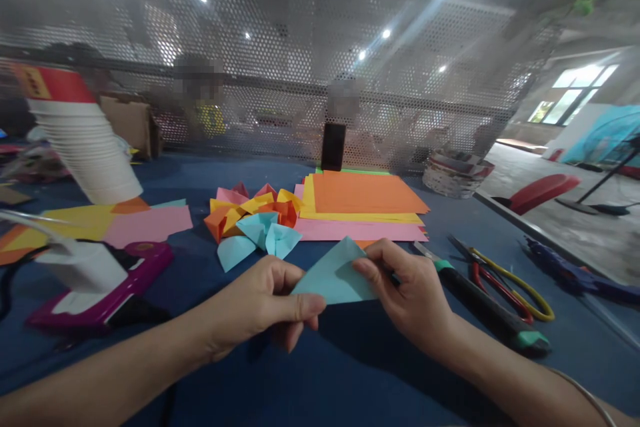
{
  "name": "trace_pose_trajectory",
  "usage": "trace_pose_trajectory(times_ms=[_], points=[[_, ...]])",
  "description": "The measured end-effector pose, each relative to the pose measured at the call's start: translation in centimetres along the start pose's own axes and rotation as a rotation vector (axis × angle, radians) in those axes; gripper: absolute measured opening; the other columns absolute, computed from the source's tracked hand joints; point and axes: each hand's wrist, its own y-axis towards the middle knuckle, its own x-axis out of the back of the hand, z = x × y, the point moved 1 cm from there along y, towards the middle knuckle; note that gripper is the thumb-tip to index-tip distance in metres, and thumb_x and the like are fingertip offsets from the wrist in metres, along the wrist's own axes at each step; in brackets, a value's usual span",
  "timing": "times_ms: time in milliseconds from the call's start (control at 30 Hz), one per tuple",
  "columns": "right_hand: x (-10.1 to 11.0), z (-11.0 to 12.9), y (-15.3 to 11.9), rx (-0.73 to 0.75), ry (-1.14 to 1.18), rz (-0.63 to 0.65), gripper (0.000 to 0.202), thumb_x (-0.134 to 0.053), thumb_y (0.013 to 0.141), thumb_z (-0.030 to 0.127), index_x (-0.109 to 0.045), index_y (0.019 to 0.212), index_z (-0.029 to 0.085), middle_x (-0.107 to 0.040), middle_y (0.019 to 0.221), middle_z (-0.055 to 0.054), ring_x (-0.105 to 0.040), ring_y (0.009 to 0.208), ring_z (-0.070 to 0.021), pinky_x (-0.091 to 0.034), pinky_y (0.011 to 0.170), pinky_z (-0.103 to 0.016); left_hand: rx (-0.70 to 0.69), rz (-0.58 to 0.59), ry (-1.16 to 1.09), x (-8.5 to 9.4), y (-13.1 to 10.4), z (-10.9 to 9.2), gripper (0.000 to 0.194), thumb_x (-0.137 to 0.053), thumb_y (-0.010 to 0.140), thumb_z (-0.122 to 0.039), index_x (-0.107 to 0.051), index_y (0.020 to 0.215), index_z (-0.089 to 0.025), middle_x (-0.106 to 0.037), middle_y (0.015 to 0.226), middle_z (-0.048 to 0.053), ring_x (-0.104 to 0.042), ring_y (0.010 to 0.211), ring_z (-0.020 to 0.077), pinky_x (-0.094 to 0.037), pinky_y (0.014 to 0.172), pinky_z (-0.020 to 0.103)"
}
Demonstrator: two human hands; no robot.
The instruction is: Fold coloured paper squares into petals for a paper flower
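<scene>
Between my two hands, above the blue table, is a light-blue paper [337, 277] folded to a triangle with its peak upward. My left hand [283, 303] pinches its left corner between thumb and fingers. At the upper right edge my right hand [407, 287] is closed on the same sheet, thumb on the front face. Just beyond lie several folded paper pieces [255, 213] in orange, yellow, pink and light blue. A stack of coloured paper [367, 193], orange on top, rests behind my hands.
To the right lie a utility knife [493, 307], scissors [510, 280] and a dark blue tool [580, 270]. On the left are a purple power strip [100, 300] with a white plug, loose paper sheets [150, 223] and stacked paper cups [83, 133]. A phone [333, 147] stands against the mesh screen [280, 100].
</scene>
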Motion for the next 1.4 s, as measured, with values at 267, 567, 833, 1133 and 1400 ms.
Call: trace_pose_trajectory(times_ms=[267,567,833,1133,1400], points=[[0.4,-1.5,0.5,-0.136,0.004,0.014,0.028,-0.049,0.092,0.037,-0.052,0.072,0.019,-0.044,0.054,0.005,-0.035,0.047,-0.0083,-0.027,0.044,-0.021,0.030,-0.030,-0.050,0.8,0.0,-0.2,0.031,-0.070,0.072,-0.041,-0.066,0.055,-0.015,-0.055,0.038,-0.001,-0.044,0.037,0.0075,-0.028,0.043,0.020],[0.6,-1.8,1.0,-0.228,0.080,-0.001,0.030,-0.049,0.090,0.041,-0.049,0.069,0.019,-0.039,0.055,0.005,-0.033,0.048,-0.0089,-0.026,0.045,-0.022,-0.011,-0.077,-0.006,1.3,-0.4,-0.5,0.035,-0.068,0.071,-0.045,-0.066,0.053,-0.015,-0.051,0.036,-0.002,-0.043,0.037,0.0079,-0.033,0.048,0.022],[0.5,-3.1,1.2,-0.317,0.152,0.012,0.033,-0.048,0.091,0.045,-0.046,0.069,0.020,-0.038,0.054,0.006,-0.037,0.047,-0.0092,-0.028,0.044,-0.021,-0.149,-0.366,0.020,2.8,-0.1,-0.9,0.036,-0.060,0.080,-0.048,-0.061,0.061,-0.017,-0.049,0.047,-0.003,-0.043,0.046,0.0096,-0.033,0.047,0.021],[-1.1,-0.5,-0.4,-0.196,0.183,0.247,0.027,-0.049,0.092,0.036,-0.050,0.071,0.018,-0.041,0.056,0.006,-0.033,0.050,-0.0077,-0.027,0.047,-0.020,-0.253,-0.184,0.288,0.1,0.3,-0.4,0.030,-0.059,0.084,-0.048,-0.060,0.089,-0.019,-0.056,0.078,-0.003,-0.051,0.069,0.0125,-0.040,0.062,0.022],[-1.6,0.7,-0.9,-0.209,0.261,0.403,0.031,-0.053,0.090,0.042,-0.053,0.071,0.017,-0.044,0.058,0.006,-0.036,0.053,-0.0073,-0.029,0.048,-0.019,-0.339,-0.205,0.383,-0.6,0.0,-0.6,0.031,-0.052,0.088,-0.040,-0.056,0.067,-0.017,-0.049,0.064,-0.004,-0.043,0.061,0.0114,-0.035,0.056,0.021]])
